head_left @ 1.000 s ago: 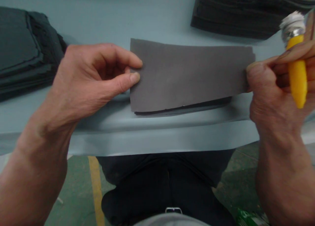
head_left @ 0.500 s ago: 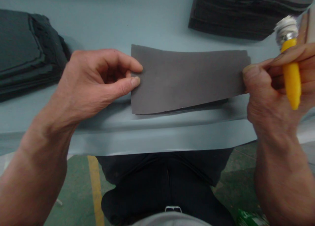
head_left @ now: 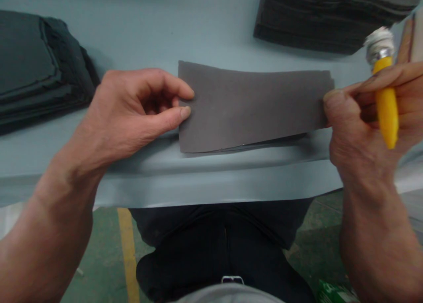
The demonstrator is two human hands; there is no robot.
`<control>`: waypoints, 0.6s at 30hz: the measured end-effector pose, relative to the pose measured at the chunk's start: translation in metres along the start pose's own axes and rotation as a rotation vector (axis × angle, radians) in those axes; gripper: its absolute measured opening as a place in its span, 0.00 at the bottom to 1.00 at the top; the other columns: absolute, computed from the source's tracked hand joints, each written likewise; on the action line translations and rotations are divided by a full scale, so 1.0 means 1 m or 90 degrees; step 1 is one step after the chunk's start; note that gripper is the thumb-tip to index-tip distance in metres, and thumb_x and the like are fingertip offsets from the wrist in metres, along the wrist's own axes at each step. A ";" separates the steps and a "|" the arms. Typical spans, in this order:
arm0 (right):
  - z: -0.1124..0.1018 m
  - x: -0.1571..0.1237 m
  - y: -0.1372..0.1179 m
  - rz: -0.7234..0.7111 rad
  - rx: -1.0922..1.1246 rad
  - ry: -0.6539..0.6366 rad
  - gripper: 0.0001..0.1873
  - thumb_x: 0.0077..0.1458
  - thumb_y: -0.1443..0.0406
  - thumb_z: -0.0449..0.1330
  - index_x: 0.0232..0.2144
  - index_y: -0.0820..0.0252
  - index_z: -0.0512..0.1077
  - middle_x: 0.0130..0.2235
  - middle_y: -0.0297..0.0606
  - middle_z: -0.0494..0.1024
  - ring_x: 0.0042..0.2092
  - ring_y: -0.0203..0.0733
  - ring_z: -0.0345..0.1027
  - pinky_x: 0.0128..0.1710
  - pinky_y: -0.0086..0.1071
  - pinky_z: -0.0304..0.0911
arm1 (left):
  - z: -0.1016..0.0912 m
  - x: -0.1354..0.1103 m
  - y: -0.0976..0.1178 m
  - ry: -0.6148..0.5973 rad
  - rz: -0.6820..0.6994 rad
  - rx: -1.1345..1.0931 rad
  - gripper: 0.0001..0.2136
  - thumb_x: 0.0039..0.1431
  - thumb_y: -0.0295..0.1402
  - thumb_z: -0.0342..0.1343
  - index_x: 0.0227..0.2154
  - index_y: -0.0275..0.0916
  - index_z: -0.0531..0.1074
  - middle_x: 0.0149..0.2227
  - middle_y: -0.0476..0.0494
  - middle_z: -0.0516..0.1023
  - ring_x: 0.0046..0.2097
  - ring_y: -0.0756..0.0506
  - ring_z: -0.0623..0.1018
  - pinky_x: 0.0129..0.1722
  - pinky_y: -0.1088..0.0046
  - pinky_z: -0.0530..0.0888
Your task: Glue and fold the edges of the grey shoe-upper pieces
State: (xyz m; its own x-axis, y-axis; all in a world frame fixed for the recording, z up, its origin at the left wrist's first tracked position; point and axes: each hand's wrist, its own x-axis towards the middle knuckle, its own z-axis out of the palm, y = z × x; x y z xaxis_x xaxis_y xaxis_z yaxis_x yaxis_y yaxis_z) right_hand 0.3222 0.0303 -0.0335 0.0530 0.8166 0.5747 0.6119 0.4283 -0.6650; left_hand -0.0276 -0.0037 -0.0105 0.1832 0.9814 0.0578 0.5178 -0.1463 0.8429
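Note:
A thin grey rectangular sheet (head_left: pixel 254 105) is stretched between both hands above the table's front part, its far edge bowed slightly. My left hand (head_left: pixel 142 109) pinches its left end between thumb and forefinger. At the other end, my right hand (head_left: pixel 366 113) grips the sheet's right edge with thumb and fingers. That same hand also carries a brush (head_left: pixel 386 102) with a yellow handle, tucked between the fingers, its white-crusted bristle end pointing up and away. A dark layer shows beneath the sheet's near edge; whether it is a second sheet I cannot tell.
On the left of the table lies a stack of dark sheets (head_left: pixel 29 60). Another stack of dark grey sheets (head_left: pixel 313 21) sits at the far right. The pale blue table cover (head_left: pixel 205 184) hangs over the front edge. A brown-edged object (head_left: pixel 406 38) stands at the right.
Both hands and the sheet have shifted very slightly: the left hand a little rightward, the right hand and brush a little leftward. The grip on the sheet is the same.

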 end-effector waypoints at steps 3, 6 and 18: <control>-0.001 0.000 0.004 -0.016 0.000 -0.010 0.14 0.52 0.59 0.71 0.31 0.54 0.68 0.30 0.27 0.68 0.27 0.31 0.62 0.31 0.33 0.57 | 0.001 0.001 0.001 -0.003 0.011 0.014 0.12 0.63 0.35 0.68 0.48 0.36 0.85 0.31 0.53 0.79 0.30 0.58 0.71 0.29 0.85 0.66; -0.002 0.000 0.007 -0.015 -0.010 -0.021 0.14 0.53 0.58 0.70 0.30 0.55 0.69 0.29 0.27 0.69 0.27 0.31 0.61 0.31 0.33 0.56 | 0.001 0.002 0.001 -0.005 0.020 0.021 0.13 0.63 0.36 0.68 0.47 0.37 0.85 0.30 0.55 0.78 0.30 0.59 0.71 0.29 0.87 0.66; -0.002 0.000 0.002 0.034 -0.025 -0.011 0.15 0.49 0.56 0.72 0.32 0.53 0.70 0.28 0.26 0.70 0.26 0.33 0.62 0.30 0.35 0.57 | 0.001 0.004 0.001 -0.010 0.045 0.072 0.09 0.64 0.30 0.67 0.47 0.40 0.84 0.30 0.58 0.77 0.29 0.59 0.72 0.30 0.84 0.69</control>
State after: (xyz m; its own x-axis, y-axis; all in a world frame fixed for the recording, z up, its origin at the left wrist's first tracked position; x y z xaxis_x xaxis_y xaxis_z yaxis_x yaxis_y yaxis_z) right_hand 0.3250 0.0303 -0.0340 0.0734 0.8446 0.5303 0.6390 0.3684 -0.6752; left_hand -0.0251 -0.0005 -0.0099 0.2344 0.9664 0.1059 0.5937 -0.2286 0.7715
